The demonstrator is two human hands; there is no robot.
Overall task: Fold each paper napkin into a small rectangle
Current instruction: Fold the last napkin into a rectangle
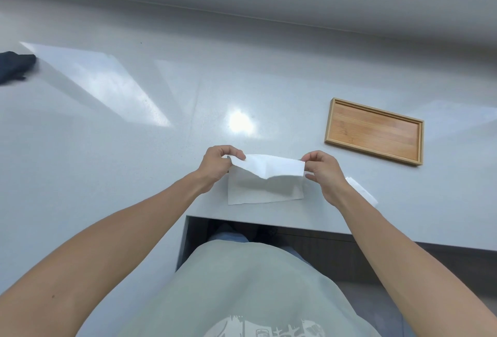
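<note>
Napkin (271, 165) pinched between both hands

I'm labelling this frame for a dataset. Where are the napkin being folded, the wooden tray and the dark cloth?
napkin (271, 166): head view, middle of the lifted flap.
wooden tray (376, 128): head view, bare floor of the tray.
dark cloth (13, 66): head view, middle of its visible part.

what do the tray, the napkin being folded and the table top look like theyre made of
Tray: wood, perhaps bamboo, with visible grain strips, a paler raised rim and a satin finish.
Napkin: thin white paper, matte; it creases and sags between the hands.
Table: smooth, glossy pale grey surface that mirrors the lights; laminate or stone, can't tell.
</note>
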